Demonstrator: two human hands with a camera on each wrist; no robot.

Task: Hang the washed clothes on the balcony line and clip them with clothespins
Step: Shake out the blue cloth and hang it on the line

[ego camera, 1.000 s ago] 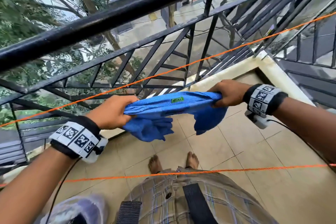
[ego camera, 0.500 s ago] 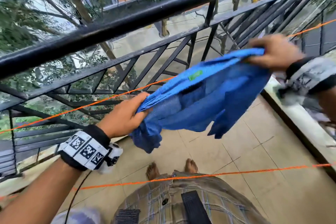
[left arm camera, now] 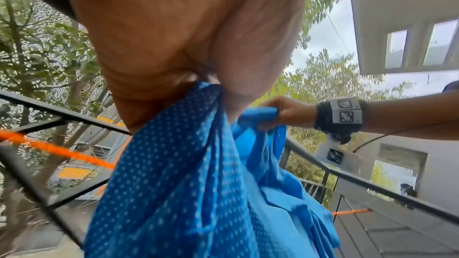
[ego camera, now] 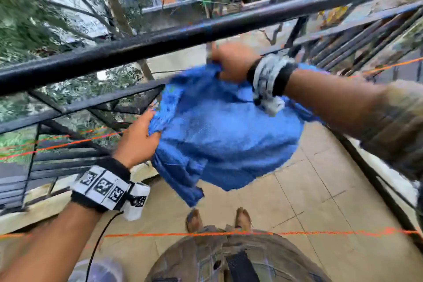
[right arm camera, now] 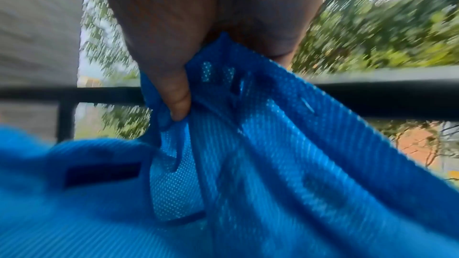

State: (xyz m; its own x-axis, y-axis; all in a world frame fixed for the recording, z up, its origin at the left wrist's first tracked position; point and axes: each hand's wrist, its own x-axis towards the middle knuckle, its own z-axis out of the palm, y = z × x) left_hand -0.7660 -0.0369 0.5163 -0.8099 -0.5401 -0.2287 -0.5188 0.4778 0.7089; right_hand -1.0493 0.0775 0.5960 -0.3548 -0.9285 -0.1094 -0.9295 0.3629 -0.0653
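Head view: both hands clutch a blue shirt point(ego camera: 229, 135) above the far orange line point(ego camera: 57, 144), beside the railing point(ego camera: 160, 41). Left wrist: left hand point(left arm camera: 174, 46) clamps bunched cloth. Right wrist: right hand point(right arm camera: 198, 26) pinches mesh; a slip could drop it overboard.

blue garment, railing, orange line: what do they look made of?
Blue garment: looks like a synthetic sports mesh; fine pinholes and a ribbed knit show, with a slight sheen. Both hands grip it.
Railing: looks like painted metal bar, black, semi-gloss with highlights.
Orange line: thin cord, probably nylon or plastic rope; too blurred to see a weave.
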